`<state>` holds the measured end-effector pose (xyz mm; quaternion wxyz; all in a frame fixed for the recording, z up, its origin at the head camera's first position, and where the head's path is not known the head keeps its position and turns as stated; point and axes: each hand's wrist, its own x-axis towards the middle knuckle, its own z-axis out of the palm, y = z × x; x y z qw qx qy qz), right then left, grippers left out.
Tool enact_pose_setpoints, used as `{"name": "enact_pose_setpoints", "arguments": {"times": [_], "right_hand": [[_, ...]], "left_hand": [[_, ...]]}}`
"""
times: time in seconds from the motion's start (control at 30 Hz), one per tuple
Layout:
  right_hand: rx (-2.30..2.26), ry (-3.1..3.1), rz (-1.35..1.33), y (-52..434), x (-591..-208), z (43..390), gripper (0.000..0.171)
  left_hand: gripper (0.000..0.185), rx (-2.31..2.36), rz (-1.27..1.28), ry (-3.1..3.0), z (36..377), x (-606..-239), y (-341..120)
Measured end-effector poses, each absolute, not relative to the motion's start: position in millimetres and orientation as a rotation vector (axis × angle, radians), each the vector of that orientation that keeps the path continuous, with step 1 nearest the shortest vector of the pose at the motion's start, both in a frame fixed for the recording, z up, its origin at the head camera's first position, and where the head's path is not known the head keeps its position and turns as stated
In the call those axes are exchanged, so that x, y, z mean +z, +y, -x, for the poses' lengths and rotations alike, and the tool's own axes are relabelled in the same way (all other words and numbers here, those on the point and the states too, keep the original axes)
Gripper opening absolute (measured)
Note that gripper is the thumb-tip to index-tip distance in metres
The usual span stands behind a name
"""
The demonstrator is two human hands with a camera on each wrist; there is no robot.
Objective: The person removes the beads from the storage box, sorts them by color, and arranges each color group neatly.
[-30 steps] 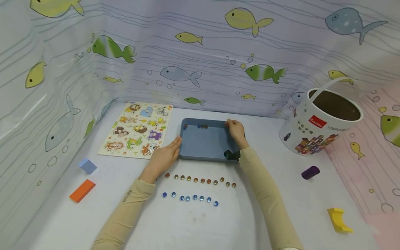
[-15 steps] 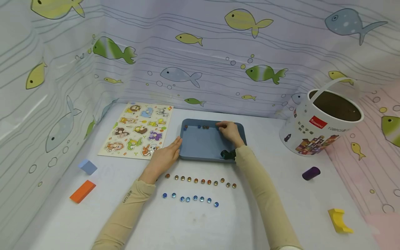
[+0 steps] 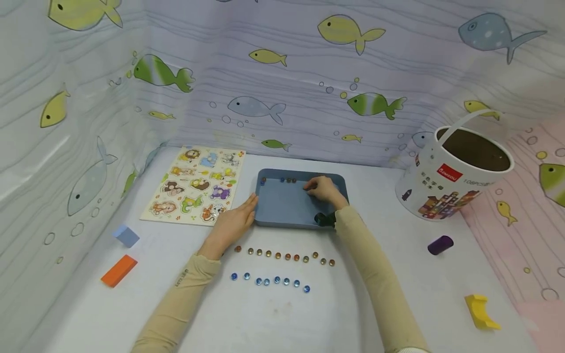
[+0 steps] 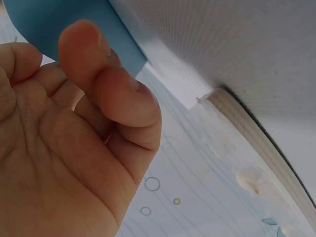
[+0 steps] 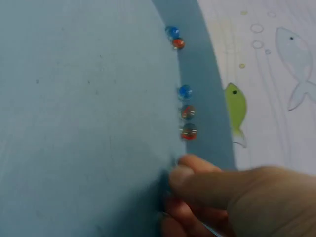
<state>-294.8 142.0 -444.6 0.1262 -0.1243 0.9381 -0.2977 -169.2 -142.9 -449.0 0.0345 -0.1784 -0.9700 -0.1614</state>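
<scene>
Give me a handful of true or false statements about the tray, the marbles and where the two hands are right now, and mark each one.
1. The right hand is inside the blue tray, near its far edge. True.
2. The left hand rests against the tray's left side. True.
3. The tray holds no marbles. False: a few marbles, blue and orange, lie along its far wall.
4. On the table, the row of blue marbles lies nearer the person than the row of orange marbles. True.
5. The purple cylinder sits inside the white bucket. False: it lies on the table in front of the bucket.
</scene>
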Motion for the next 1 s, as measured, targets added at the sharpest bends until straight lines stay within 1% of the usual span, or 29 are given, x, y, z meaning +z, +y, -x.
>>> {"name": "enact_pose_setpoints", "arguments": {"times": [0.13,0.37,0.5,0.67,0.83,1.0], "right_hand": [[-0.94,2.648,0.36,150,-442,283,0.023],[-1.054,2.699,0.535,164,-422,246,0.025],[-1.137,2.683,0.58,173,-411,213,0.025],[-1.265,2.593,0.638,186,-410,159,0.023],[-1.311,2.493,0.628,194,-422,108,0.02],[-1.3,2.445,0.574,194,-442,76,0.017]], "left_hand": [[0.048,-0.498,0.547,-2.978,167,-449,-141],[0.049,-0.511,0.536,-2.982,167,-448,-140],[0.05,-0.481,0.528,-2.984,167,-448,-139],[0.049,-0.465,0.487,-3.001,168,-446,-135],[0.048,-0.43,0.463,-2.984,170,-445,-132],[0.048,-0.426,0.471,-2.989,171,-442,-132]]}}
